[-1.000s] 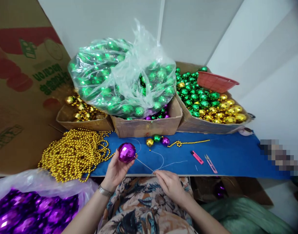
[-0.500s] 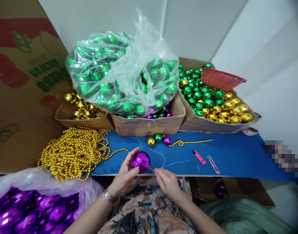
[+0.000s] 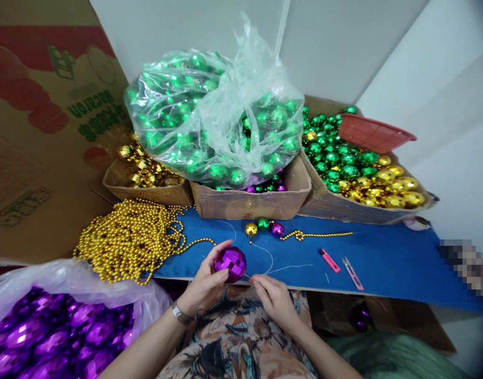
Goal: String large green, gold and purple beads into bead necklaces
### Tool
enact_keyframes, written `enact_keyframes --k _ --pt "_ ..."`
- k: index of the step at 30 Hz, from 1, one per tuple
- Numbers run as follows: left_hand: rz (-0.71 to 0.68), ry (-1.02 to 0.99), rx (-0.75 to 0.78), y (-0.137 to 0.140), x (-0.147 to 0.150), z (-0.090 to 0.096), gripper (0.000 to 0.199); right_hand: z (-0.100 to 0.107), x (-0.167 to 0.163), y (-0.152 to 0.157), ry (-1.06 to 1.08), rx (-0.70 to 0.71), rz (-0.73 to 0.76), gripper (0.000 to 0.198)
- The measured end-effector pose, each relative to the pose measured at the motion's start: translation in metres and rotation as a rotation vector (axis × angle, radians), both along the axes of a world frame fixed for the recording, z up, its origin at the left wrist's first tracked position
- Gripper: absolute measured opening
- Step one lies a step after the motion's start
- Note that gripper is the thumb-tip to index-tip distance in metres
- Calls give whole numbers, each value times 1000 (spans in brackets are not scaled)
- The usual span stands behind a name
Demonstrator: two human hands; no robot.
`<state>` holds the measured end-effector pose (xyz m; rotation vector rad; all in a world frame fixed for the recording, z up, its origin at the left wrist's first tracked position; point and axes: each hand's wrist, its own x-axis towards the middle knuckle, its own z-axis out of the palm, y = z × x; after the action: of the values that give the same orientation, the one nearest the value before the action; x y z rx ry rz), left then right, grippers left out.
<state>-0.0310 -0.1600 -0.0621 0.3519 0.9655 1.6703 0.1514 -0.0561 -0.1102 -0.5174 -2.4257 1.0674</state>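
My left hand (image 3: 208,279) is closed round a large shiny purple faceted ball (image 3: 231,263), held above the front edge of the blue tabletop (image 3: 304,247). Just right of the ball, my right hand (image 3: 273,297) pinches a thin pale string (image 3: 248,276) that meets the ball's lower right side. Behind the ball lie a small gold ball (image 3: 251,229), a green ball (image 3: 263,223) and a purple ball (image 3: 277,229) in a row. A short gold bead chain (image 3: 324,235) runs right from them, and loose white thread (image 3: 271,257) curls nearby.
Gold bead strands (image 3: 123,237) are heaped at left, above a bag of purple balls (image 3: 60,331). A clear bag of green balls (image 3: 178,116) rests on cardboard boxes (image 3: 245,204). A pink cutter (image 3: 329,260), thread snips (image 3: 352,273) and a red basket (image 3: 375,132) are at right.
The camera view has shifted, so the scene sits further right in the picture. Both hands keep their grip, and the purple ball has turned slightly.
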Motion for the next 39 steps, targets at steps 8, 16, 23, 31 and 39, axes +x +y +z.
enact_keyframes --k 8,16,23,31,39 --pt "-20 12 17 -1 -3 -5 74 3 0 -3 10 -48 17 29" --pt "-37 39 21 -1 -5 -7 73 4 -3 0 -20 -7 29 28" --pt "-123 22 38 -3 3 -14 81 4 -9 -4 -44 -14 32 27" --pt "145 655 -252 9 -66 -32 46 5 -10 6 6 -58 -32 26" --pt "247 1412 -757 46 -200 -78 23 -3 -13 8 6 -88 -9 24"
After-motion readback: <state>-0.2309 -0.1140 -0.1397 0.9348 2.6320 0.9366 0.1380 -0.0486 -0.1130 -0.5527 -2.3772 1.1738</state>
